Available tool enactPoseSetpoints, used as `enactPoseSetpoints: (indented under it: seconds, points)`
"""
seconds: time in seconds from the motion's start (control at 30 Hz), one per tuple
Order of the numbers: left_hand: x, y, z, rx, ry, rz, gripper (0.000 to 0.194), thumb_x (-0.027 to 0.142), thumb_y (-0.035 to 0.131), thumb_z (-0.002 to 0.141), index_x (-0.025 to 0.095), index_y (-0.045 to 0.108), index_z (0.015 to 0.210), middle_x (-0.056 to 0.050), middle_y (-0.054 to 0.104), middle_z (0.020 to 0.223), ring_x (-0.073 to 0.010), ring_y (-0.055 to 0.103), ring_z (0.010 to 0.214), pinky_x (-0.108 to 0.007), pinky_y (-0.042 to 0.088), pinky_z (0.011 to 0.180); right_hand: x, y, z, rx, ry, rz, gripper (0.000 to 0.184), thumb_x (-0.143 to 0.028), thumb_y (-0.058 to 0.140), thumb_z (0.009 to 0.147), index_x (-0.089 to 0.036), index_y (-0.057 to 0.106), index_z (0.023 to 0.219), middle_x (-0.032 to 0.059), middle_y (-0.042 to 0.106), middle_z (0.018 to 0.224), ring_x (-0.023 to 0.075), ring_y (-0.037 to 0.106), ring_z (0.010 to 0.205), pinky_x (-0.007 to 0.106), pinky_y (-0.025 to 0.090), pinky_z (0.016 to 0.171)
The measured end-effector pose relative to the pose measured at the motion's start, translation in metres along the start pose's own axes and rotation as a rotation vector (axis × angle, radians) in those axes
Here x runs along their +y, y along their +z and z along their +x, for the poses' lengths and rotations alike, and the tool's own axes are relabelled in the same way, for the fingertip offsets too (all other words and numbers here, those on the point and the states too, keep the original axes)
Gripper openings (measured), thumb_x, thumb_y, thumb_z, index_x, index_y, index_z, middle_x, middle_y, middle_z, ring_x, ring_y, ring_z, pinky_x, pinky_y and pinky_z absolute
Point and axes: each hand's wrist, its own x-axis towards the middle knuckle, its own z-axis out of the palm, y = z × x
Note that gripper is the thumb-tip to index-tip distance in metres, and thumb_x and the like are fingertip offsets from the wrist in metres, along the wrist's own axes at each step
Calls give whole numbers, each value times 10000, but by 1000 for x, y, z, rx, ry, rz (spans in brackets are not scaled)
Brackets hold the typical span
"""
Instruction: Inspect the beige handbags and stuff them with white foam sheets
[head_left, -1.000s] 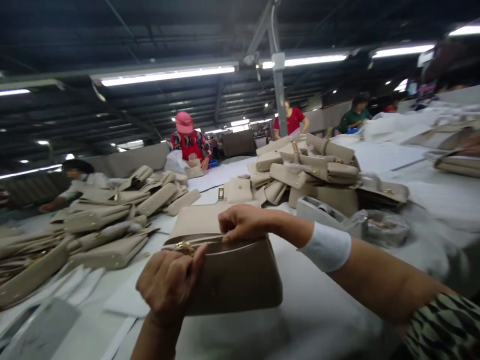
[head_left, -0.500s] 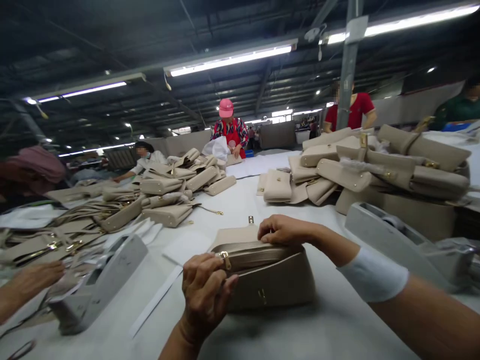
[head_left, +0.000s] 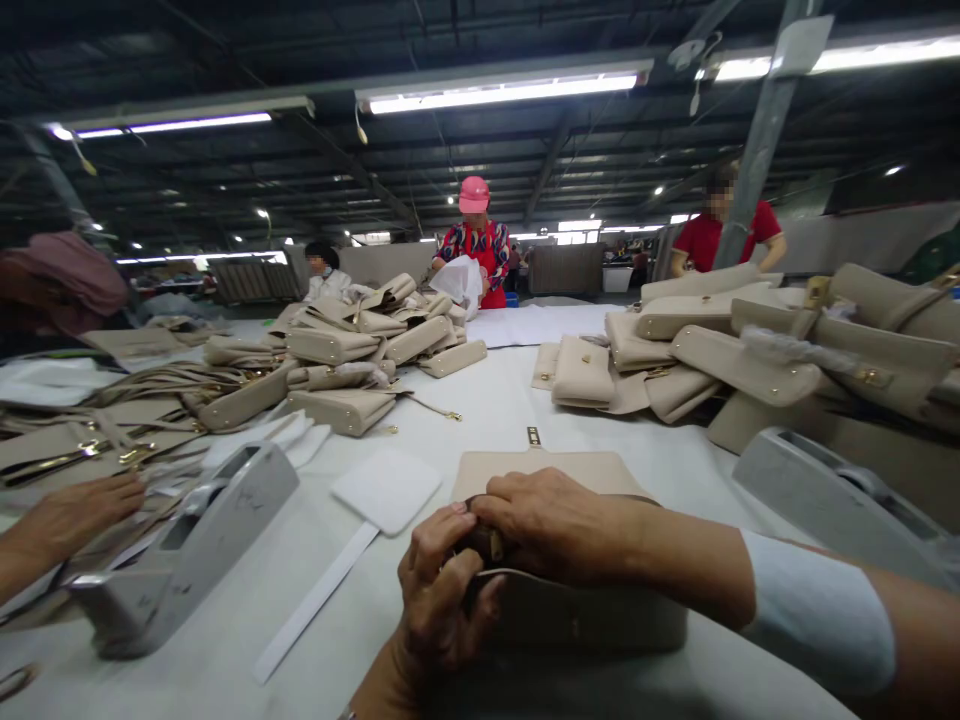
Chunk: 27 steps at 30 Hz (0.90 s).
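Observation:
A beige handbag (head_left: 592, 615) sits upright on the white table in front of me, its flap (head_left: 547, 470) laid back with a small metal clasp (head_left: 533, 436) at the tip. My left hand (head_left: 442, 590) is closed around the bag's left end, thumb on the front panel. Over the zipped top, my right hand (head_left: 555, 525) has its fingers curled at the same left corner, close to my left fingertips. Between the hands a small zipper pull (head_left: 496, 545) shows. The rest of the zip is mostly covered by my right hand.
Beige bags lie piled at left (head_left: 337, 345) and right (head_left: 750, 340). Grey tape dispensers stand at left (head_left: 195, 540) and right (head_left: 840, 500). A white pad (head_left: 386, 490) and white strip (head_left: 315, 605) lie left of the bag. Another person's hand (head_left: 82, 520) is at far left; co-workers stand beyond.
My right hand has moved from the back middle of the bag's opening to its left corner, beside my left hand. The bag appears lower and further right in view.

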Motion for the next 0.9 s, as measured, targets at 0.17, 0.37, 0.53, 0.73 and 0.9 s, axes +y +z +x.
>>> enactPoseSetpoints:
  seconds: [0.17,0.37,0.53,0.73,0.9]
  points:
    - [-3,2,-10,57,-60,-59,105,143,595,878,108,583,976,-152,486,1171,-272,515,1199,-403,489,1032,4,10,7,141,-175,-191,254,-327,438,990,-170,538,1162,45,648,901,165,548,694,310,288,553]
    - [-6,3,-13,70,-84,-115,155,123,600,879,107,601,1033,-140,484,1147,-247,515,1203,-373,470,1061,6,6,9,429,-470,-196,202,-252,469,972,-163,641,914,31,646,854,137,476,681,308,349,614]
    - [-6,5,-11,88,-90,-114,56,78,596,870,134,589,874,-118,500,1113,-224,544,1176,-345,478,1048,27,-16,-16,205,-265,189,77,-187,652,813,-176,728,806,6,588,756,111,526,718,244,402,656]
    - [-4,7,-6,113,-69,-109,80,55,599,854,134,588,846,-119,512,1109,-227,560,1162,-348,503,1023,55,-43,-101,6,150,508,121,-228,738,757,-164,785,848,34,633,749,143,559,809,249,448,761]
    - [-2,6,-2,102,-49,-101,89,41,597,844,128,590,826,-119,524,1096,-220,564,1161,-334,480,1044,46,-51,-141,20,329,592,243,-365,714,814,-168,782,939,58,659,834,172,587,878,274,473,793]
